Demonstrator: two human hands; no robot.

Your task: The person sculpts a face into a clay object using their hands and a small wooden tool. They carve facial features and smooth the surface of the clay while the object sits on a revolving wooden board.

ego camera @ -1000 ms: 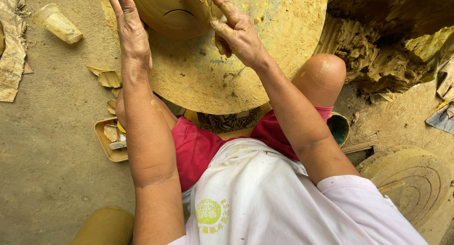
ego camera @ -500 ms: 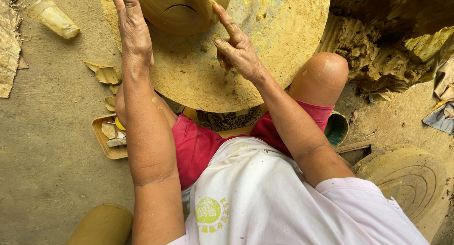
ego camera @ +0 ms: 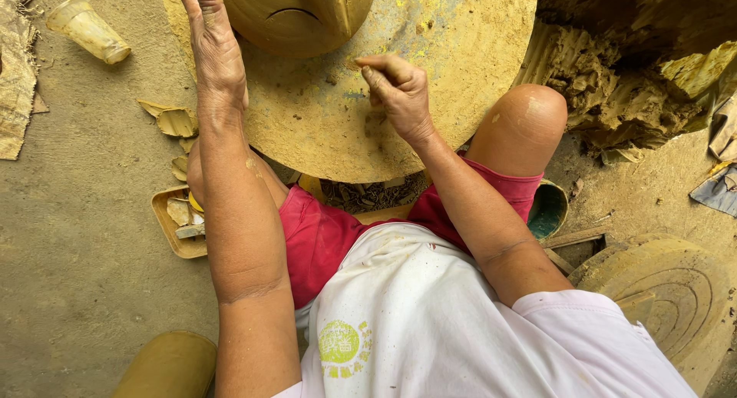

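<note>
the clay pot (ego camera: 295,14) sits on the round wheel (ego camera: 430,99), its far part cut off by the frame's top edge, so i cannot tell its long axis. the left hand (ego camera: 215,52) lies flat against its side, grasping nothing; a hard push could dent it. the right hand (ego camera: 395,91) pinches its fingertips together over the wheel, just beside the pot.

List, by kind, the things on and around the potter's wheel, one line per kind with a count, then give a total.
Clay pots on the wheel: 1
Round wheel discs: 2
Plastic cups on the ground: 1
Small trays of scraps: 1
Green bowls: 1
Hands at the wheel: 2, left hand and right hand
Total: 8
</note>
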